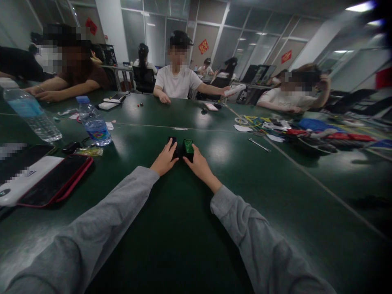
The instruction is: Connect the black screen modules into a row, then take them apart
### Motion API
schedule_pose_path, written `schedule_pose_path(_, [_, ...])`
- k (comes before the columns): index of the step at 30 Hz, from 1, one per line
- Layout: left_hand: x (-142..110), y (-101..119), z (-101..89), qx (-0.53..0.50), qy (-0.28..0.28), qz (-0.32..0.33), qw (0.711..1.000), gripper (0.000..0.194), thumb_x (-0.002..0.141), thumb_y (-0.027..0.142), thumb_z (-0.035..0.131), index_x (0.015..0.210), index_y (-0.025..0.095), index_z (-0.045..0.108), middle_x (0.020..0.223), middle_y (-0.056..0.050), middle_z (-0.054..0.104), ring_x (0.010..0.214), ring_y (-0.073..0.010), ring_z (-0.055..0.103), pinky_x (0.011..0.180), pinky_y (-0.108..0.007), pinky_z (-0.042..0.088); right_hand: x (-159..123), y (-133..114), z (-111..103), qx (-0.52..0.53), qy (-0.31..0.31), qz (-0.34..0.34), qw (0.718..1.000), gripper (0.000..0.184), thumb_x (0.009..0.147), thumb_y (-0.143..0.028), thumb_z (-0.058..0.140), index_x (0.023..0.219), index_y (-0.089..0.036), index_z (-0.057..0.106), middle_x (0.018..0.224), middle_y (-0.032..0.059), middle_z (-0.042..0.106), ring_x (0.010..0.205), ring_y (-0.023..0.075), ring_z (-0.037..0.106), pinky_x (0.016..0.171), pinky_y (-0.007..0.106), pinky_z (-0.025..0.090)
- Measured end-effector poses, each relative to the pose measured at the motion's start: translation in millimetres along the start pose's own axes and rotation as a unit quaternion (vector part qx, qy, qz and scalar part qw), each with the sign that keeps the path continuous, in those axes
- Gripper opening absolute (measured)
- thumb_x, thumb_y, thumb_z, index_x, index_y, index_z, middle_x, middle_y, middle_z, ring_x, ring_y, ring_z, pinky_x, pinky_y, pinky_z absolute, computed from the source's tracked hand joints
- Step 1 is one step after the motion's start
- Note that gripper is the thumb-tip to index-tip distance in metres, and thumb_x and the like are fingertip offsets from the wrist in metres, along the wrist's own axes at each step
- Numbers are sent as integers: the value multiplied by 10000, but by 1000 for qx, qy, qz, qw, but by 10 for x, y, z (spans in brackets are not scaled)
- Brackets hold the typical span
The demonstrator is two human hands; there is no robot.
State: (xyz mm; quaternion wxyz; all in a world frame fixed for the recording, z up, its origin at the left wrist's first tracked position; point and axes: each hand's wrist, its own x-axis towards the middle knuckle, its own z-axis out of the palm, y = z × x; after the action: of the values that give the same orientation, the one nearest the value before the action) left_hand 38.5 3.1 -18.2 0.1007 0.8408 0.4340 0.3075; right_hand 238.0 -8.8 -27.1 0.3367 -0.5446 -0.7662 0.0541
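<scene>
Both forearms, in grey sleeves, stretch forward over the dark green table (171, 212). My left hand (164, 160) has its fingers and thumb around a small black object (175, 152), whose kind I cannot make out. Just to its right stands a small black box (188, 147) with green markings on top. My right hand (200, 164) grips that box from its right side, thumb in front and fingers at the top right edge. A narrow gap separates the two dark things. Their undersides and far sides are hidden.
At left stand two water bottles (93, 122), with phones (58, 179) nearer me. A wrench (259, 145) lies to the right, before a heap of cables and tools (309, 132). Across the table sits a person in a white shirt (176, 81); others sit at both sides.
</scene>
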Motion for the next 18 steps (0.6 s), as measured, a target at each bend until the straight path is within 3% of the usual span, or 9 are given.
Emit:
schedule_pose_path(9, [-18,31,-68,-1,54,43,998,702,946,300,500,1541,188,145,1629,-180,94,1490,-333,199,1171,-535,327,9,27,15,11,6,-3,1000,700,909,-335,574,1478,-84,251,1443,241,416,1317,342,460,1064,519,432])
schedule_pose_path(13, [-60,71,-132,-2,112,60,992,696,960,345,474,1546,236,114,1638,-135,86,1497,-299,195,1181,-510,326,9,44,18,13,5,-5,1000,707,912,-336,576,1479,-71,246,1439,246,418,1303,346,474,1065,517,433])
schedule_pose_path(18, [-112,-16,-216,11,191,30,981,699,952,365,479,1545,255,125,1641,-106,103,1501,-314,173,1193,-525,300,-6,61,-17,18,-5,-2,1000,703,925,-367,569,1486,-100,239,1451,228,411,1304,341,473,1067,528,430])
